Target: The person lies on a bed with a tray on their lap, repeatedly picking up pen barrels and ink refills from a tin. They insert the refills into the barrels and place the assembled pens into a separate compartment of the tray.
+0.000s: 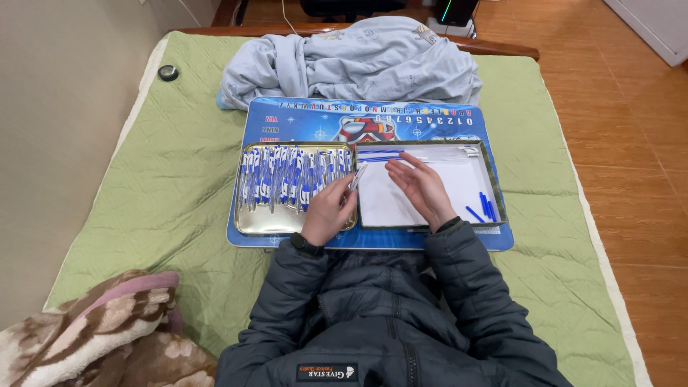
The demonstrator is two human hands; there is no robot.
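1. Left hand [328,213] closed around one blue-and-white pen [357,176], held tip-up over the right edge of the metal tray [252,222].
2. Right hand [424,189] released, fingers spread flat, hovering over the white sheet [387,204] in the right-hand tray [497,193]; cannot tell whether touching it.
3. Held pen between the two trays, just left of the right hand's fingertips.
4. Row of blue-and-white pens [290,175] lying side by side across the far half of the metal tray.
5. A few loose blue pen parts [484,207] near the right wall of the right-hand tray; more along its far edge.
6. Both trays resting on a blue printed board [301,118], itself on a green quilt [179,186].
7. Crumpled pale-blue cloth [358,61] beyond the board; brown patterned blanket [100,322] at near left.
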